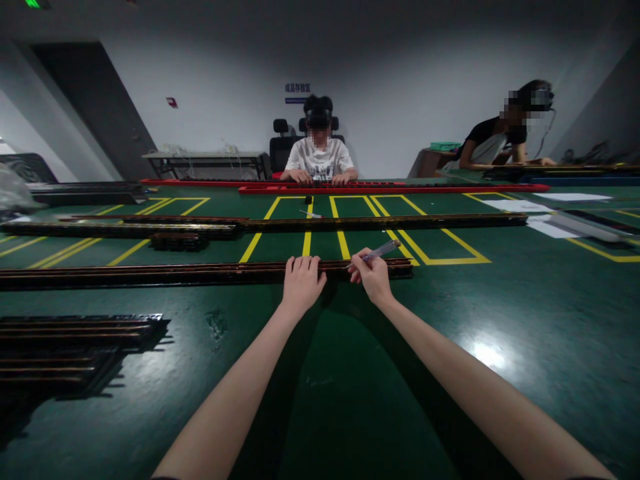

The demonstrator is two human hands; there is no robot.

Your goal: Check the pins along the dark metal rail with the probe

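My left hand (303, 283) lies over a long, dark rail (200, 273) with thin copper-coloured lines along it. Its fingers reach across the top and the thumb is at the near right, gripping the rail against the table. Close to the rail's right end, my right hand (371, 275) is closed around a small screwdriver (384, 251) with a clear, purplish handle. The handle slants up to the right; a thin shaft points down to the left at the rail. Where exactly the tip touches is too small to tell.
More dark rails (75, 333) are stacked at the near left. Another long row of rails (380, 222) crosses the green table (320, 413), with a short bundle (177, 241) before it. Beyond are red trays (400, 189), white papers (555, 225) and two people (320, 157) seated or leaning there.
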